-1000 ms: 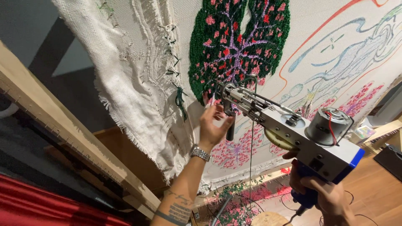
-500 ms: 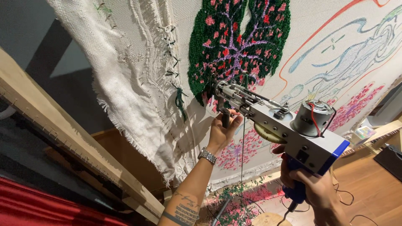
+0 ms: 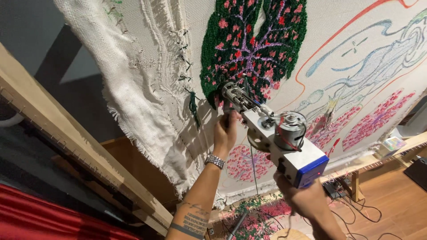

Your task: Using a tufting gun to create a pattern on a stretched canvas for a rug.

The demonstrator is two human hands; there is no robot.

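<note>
While the left hand (image 3: 225, 132) clenches its front grip and the right hand (image 3: 302, 198) grasps the rear handle, the tufting gun (image 3: 271, 135) between them points up-left into the cloth (image 3: 147, 89).

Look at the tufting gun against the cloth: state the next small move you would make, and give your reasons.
Probably ease the tufting gun a little along the lower edge of the dark green tufted patch. Its tip is pressed to the backing cloth right at that edge, the left hand steadies the front handle, and the right hand grips the rear handle. Bare cloth lies just below.
</note>
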